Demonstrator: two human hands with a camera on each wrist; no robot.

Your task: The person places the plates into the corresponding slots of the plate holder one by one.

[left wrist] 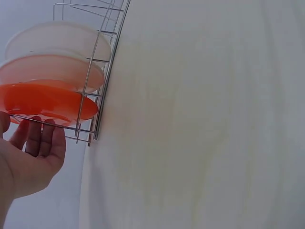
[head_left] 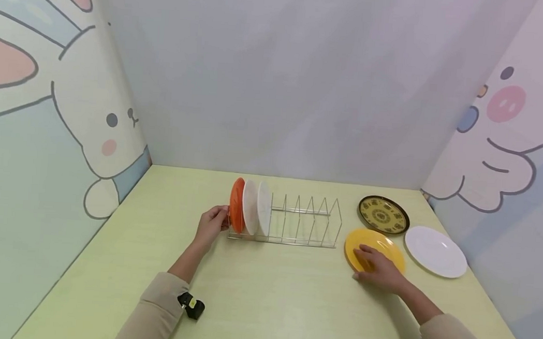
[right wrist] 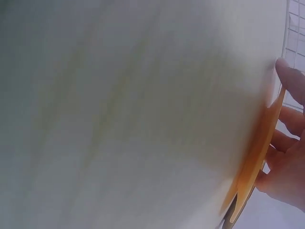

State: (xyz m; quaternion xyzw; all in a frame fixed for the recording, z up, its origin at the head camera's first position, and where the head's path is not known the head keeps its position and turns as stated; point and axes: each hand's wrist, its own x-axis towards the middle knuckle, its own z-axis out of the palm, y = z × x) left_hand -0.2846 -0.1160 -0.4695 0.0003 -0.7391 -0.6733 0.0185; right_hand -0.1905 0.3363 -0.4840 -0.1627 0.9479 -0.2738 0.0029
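A wire dish rack (head_left: 302, 242) holds an orange plate (head_left: 236, 204) and two white plates (head_left: 250, 207) upright in its left slots. My left hand (head_left: 213, 223) grips the rack's left end; in the left wrist view its fingers (left wrist: 46, 138) curl round the end wire beside the orange plate. On the table to the right lies a yellow plate (head_left: 390, 247). My right hand (head_left: 379, 269) rests over its near part, fingers spread on top. In the right wrist view the thumb (right wrist: 289, 78) is right at the rim of the yellow plate (right wrist: 257, 148).
Behind the yellow plate lies a dark-rimmed patterned plate (head_left: 383, 215). A white plate (head_left: 436, 251) lies flat at the right, near the side wall. Several slots at the rack's right side show bare wires. A grey wall (head_left: 281, 87) stands behind the table.
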